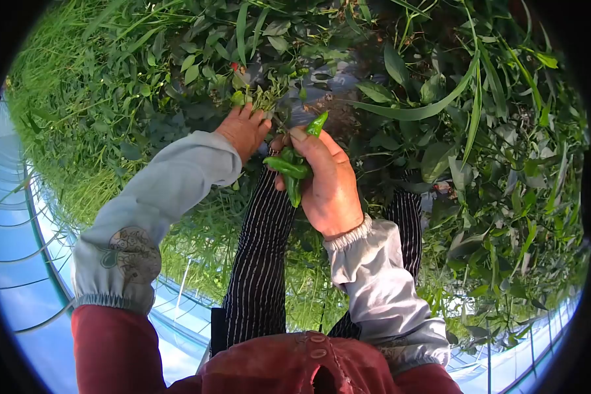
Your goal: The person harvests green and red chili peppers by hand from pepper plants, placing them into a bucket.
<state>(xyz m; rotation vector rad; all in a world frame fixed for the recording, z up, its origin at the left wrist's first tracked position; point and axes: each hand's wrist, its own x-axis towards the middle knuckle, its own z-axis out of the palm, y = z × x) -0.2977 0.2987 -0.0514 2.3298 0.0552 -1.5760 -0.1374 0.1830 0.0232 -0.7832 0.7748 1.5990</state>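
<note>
A greenhouse frame (20,217) with pale sheeting curves along the lower left edge of the view. The rest is greenery: fine grass (65,98) on the left, broad-leaved pepper plants (256,92) across the top and right, and a strip of grey mulch film (338,82) showing between the stems near the top middle. The person bends low over the bed, so their striped trousers (259,262) run up the middle between the arms, and a red garment (276,364) fills the bottom edge.

The left hand (243,131), in a grey sleeve guard (171,177), reaches into the leaves at the foot of a plant. Its fingers are curled among the sprigs, and whether they grip a stalk or only part the foliage cannot be told.

Just beside it, almost touching, the right hand (331,187) is closed around a small bunch of green peppers (287,167). These lie across the palm with their tips pointing down and left. One more pepper (316,123) is pinched between thumb and forefinger and stands up above the knuckles, close to the mulch film.

As I judge it, the picking goes best if the left hand steadies the branch while the right takes the fruit at its stalk rather than pulling on the body. The right hand is already quite full, so it needs a loose hold that does not bruise the peppers, and it should be emptied before any slip out.
</note>
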